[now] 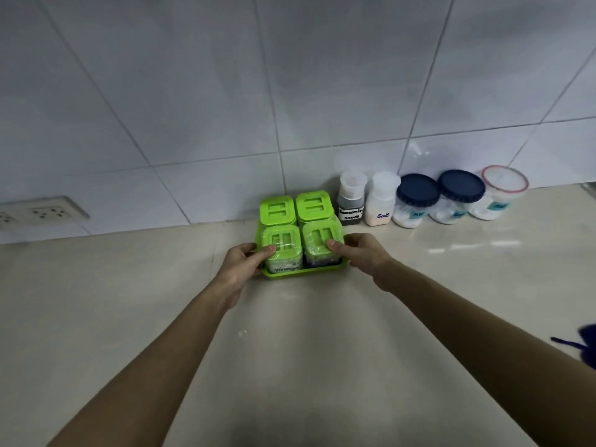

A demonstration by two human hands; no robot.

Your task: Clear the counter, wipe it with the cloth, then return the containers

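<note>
A green tray (301, 273) with several green-lidded square jars (309, 206) stands on the beige counter (129, 301) close to the tiled wall. My left hand (243, 262) grips the tray's left side, thumb on the front-left jar labelled vinegar. My right hand (362, 253) grips the right side, thumb on the front-right jar lid. To the right along the wall stand a seasoning sauce bottle (351, 201), a salt bottle (382, 201), two blue-lidded jars (417, 190) and a red-rimmed jar (503, 191). A blue cloth (585, 345) shows at the right edge.
A white wall socket (42, 214) sits low on the tiled wall at the left. The counter runs wide to the left and in front of the tray.
</note>
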